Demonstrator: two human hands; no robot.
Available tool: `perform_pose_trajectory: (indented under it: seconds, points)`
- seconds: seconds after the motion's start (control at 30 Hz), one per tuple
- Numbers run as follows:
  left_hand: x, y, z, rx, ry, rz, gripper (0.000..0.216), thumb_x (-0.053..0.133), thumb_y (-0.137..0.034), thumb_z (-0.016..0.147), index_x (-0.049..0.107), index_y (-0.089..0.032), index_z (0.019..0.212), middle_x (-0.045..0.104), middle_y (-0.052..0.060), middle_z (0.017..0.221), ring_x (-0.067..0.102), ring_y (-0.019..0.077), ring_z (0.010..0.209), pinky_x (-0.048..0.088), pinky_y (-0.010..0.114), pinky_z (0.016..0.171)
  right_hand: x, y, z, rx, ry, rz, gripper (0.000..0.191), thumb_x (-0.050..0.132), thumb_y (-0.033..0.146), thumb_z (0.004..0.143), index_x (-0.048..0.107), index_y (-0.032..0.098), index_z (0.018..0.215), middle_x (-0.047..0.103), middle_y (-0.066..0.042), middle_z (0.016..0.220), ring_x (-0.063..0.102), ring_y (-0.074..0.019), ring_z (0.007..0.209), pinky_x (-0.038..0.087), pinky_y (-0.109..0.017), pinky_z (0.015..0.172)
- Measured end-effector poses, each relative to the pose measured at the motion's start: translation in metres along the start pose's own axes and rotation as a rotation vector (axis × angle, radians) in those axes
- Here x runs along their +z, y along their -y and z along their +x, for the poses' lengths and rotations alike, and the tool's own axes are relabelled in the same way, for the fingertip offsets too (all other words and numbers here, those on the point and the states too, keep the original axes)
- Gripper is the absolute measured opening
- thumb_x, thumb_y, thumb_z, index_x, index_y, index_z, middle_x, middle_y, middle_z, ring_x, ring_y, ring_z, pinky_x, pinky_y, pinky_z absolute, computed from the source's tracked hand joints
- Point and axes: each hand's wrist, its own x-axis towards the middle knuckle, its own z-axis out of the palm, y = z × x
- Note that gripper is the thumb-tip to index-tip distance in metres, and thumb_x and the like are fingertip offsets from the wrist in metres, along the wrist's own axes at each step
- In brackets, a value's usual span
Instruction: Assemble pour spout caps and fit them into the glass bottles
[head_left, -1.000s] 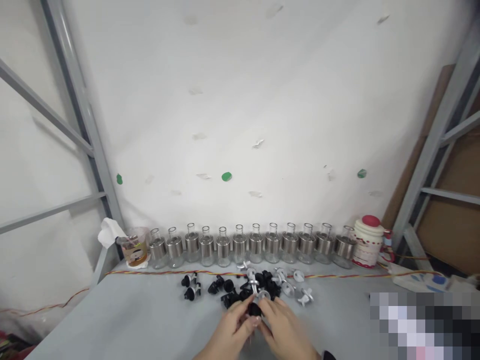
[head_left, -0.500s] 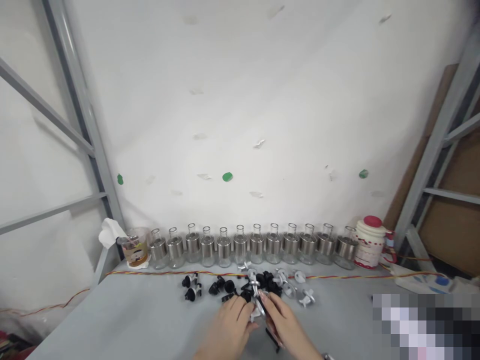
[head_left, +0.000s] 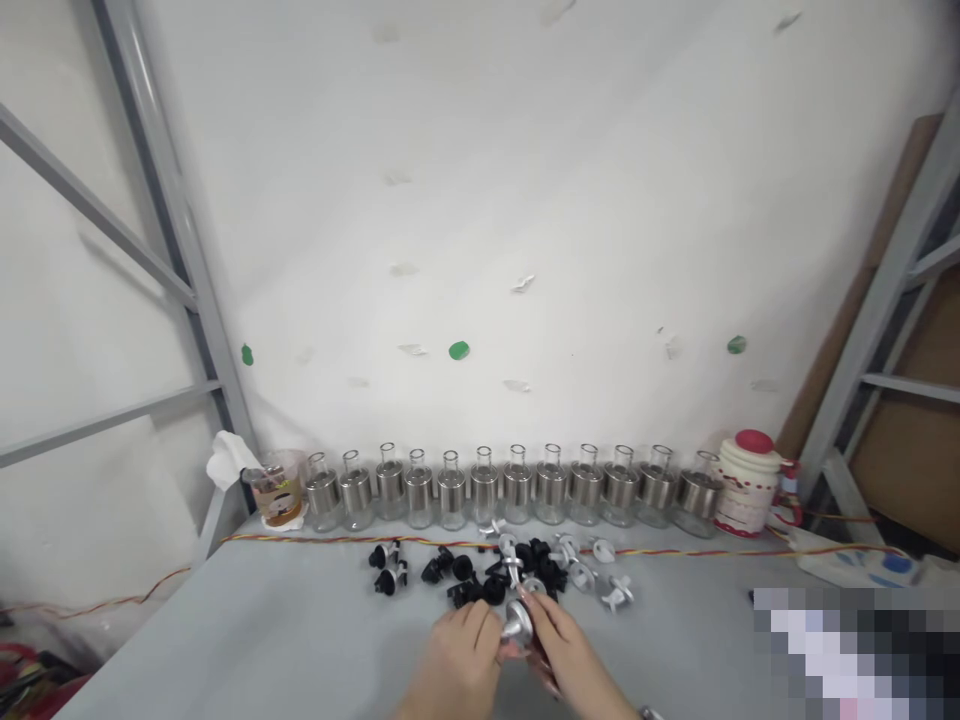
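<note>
One silver fitting [head_left: 517, 620] is gripped between the left hand [head_left: 459, 650], fingers curled, and the right hand [head_left: 566, 648], fingers closed. Twelve bottles [head_left: 517, 488] line the rear of the desk [head_left: 300, 620].

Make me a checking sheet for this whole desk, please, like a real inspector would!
Surface: gray tabletop, bearing everything below.
Job's things: twelve glass bottles with metal bands, in a row along the wall; black fittings and loose silver fittings scattered in front.
Clutter: cup and white tissue at left; red-lidded canister at right; lower right corner pixelated, cannot tell.
Hands: left hand and right hand together on one silver piece.
Cables: red-and-yellow twisted wire crossing in front of the bottles.
Surroundings: white wall with green stickers; gray metal frame.
</note>
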Motion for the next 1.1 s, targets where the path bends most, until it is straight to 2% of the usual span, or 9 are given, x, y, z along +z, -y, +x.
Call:
perform_pose_trajectory:
  seconds: [0.2, 0.27, 0.37, 0.43, 0.53, 0.67, 0.8, 0.93, 1.1]
  points:
    - [0.013, -0.009, 0.011, -0.955, 0.194, -1.115, 0.055, 0.025, -0.068, 0.075, 0.035, -0.022, 0.046, 0.029, -0.008, 0.032, 0.030, 0.0076, 0.026, 0.025, 0.020, 0.029, -0.008, 0.011, -0.010, -0.300, -0.015, -0.280, 0.039, 0.029, 0.055, 0.084, 0.047, 0.021, 0.079, 0.047, 0.004, 0.055, 0.048, -0.0116, 0.049, 0.040, -0.021, 0.049]
    - [0.018, -0.008, 0.014, -1.095, 0.269, -1.396, 0.059, 0.029, -0.076, 0.066, 0.033, -0.022, 0.042, 0.023, -0.010, 0.027, 0.019, 0.0046, 0.020, 0.016, 0.019, 0.024, -0.011, 0.014, -0.013, -0.444, -0.034, -0.439, 0.031, 0.029, 0.043, 0.088, 0.049, 0.021, 0.082, 0.056, -0.001, 0.069, 0.055, -0.0143, 0.065, 0.044, -0.023, 0.061]
    - [0.022, -0.007, 0.015, -1.202, 0.225, -1.433, 0.064, 0.036, -0.075, 0.064, 0.052, -0.014, 0.053, 0.033, -0.007, 0.025, 0.026, 0.0053, 0.017, 0.016, 0.017, 0.022, -0.014, 0.015, -0.014, -0.572, -0.086, -0.643, 0.024, 0.030, 0.033, 0.089, 0.050, 0.022, 0.081, 0.059, -0.004, 0.078, 0.057, -0.0170, 0.074, 0.044, -0.026, 0.066]
    - [0.018, -0.008, 0.014, -1.212, 0.180, -1.366, 0.071, 0.037, -0.072, 0.066, 0.058, -0.009, 0.092, 0.048, -0.003, 0.033, 0.041, 0.0103, 0.021, 0.025, 0.017, 0.023, -0.014, 0.014, -0.013, -0.627, -0.139, -0.748, 0.019, 0.033, 0.029, 0.089, 0.050, 0.022, 0.084, 0.060, -0.004, 0.079, 0.057, -0.0184, 0.076, 0.045, -0.028, 0.067]
    - [0.008, -0.012, 0.013, -1.084, 0.097, -1.286, 0.080, 0.045, -0.064, 0.070, 0.027, -0.016, 0.131, 0.065, 0.003, 0.065, 0.062, 0.0172, 0.049, 0.043, 0.021, 0.035, -0.014, 0.011, -0.013, -0.650, -0.180, -0.837, 0.012, 0.038, 0.027, 0.087, 0.049, 0.022, 0.085, 0.059, -0.004, 0.079, 0.057, -0.0196, 0.074, 0.046, -0.030, 0.064]
    - [-0.001, -0.014, 0.014, -0.865, 0.067, -1.176, 0.072, 0.061, -0.051, 0.066, 0.040, -0.019, 0.127, 0.062, 0.010, 0.102, 0.059, 0.0229, 0.088, 0.052, 0.026, 0.060, -0.014, 0.008, -0.013, -0.711, -0.113, -0.849, 0.010, 0.041, 0.017, 0.083, 0.048, 0.021, 0.087, 0.059, -0.004, 0.081, 0.056, -0.0192, 0.074, 0.046, -0.031, 0.066]
    - [0.004, -0.011, 0.010, -0.805, 0.012, -1.037, 0.058, 0.064, -0.044, 0.064, 0.052, -0.021, 0.116, 0.059, 0.009, 0.112, 0.055, 0.0239, 0.096, 0.049, 0.027, 0.073, -0.014, 0.007, -0.014, -0.718, -0.030, -0.818, 0.016, 0.042, 0.010, 0.080, 0.047, 0.021, 0.089, 0.059, -0.004, 0.085, 0.056, -0.0185, 0.077, 0.045, -0.031, 0.071]
    - [0.008, -0.005, 0.007, -0.788, -0.041, -1.048, 0.046, 0.057, -0.041, 0.073, 0.052, -0.018, 0.112, 0.064, 0.008, 0.093, 0.059, 0.0188, 0.077, 0.048, 0.027, 0.069, -0.016, 0.012, -0.016, -0.644, -0.026, -0.797, 0.005, 0.049, 0.018, 0.080, 0.045, 0.022, 0.080, 0.055, -0.001, 0.077, 0.054, -0.0164, 0.072, 0.044, -0.027, 0.064]
    - [0.006, -0.002, 0.007, -0.836, -0.176, -1.053, 0.041, 0.042, -0.044, 0.082, 0.043, -0.017, 0.112, 0.055, -0.002, 0.062, 0.053, 0.0127, 0.051, 0.046, 0.024, 0.051, -0.019, 0.014, -0.016, -0.672, -0.029, -0.786, 0.021, 0.054, 0.029, 0.079, 0.038, 0.022, 0.068, 0.048, 0.001, 0.070, 0.048, -0.0143, 0.064, 0.042, -0.025, 0.059]
